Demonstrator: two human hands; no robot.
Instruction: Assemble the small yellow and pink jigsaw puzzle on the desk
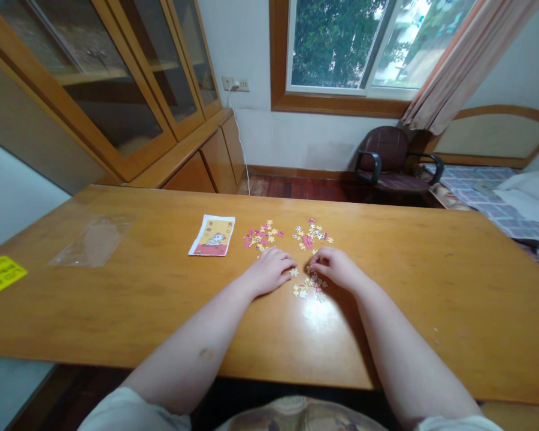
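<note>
Both hands are down on the table [431,287], palms down, close together near its middle. Left hand [272,269]: fingers loosely spread and slightly bent, nothing gripped, fingertips just beside a single piece [293,272] at its 3 o'clock. Right hand [336,266]: fingers curled in, tips at the top edge of the near pile [309,287]. Can't tell whether it pinches a piece; the fingers hide it.

Near pile: small loose scatter of puzzle pieces, mostly yellow and white, between the two hands, at 7 o'clock of the right hand.

Two more scatters further out:
- pink pile [261,234], pink and yellow, at 12 o'clock of the left hand, near it
- mixed pile [312,233], white, yellow and some pink, at 11 o'clock of the right hand

Both are apart from each other and from the near pile.

Card [212,236] with the cartoon picture lies flat at 10 o'clock of the left hand, just beside the pink pile. Clear bag [92,241] lies flat, well apart at 9 o'clock. Yellow label [0,275] sits at the table's far left edge.

Beyond the table: chair [386,158] at 1 o'clock under the window [341,42], cabinet [117,90] at 10 o'clock.
</note>
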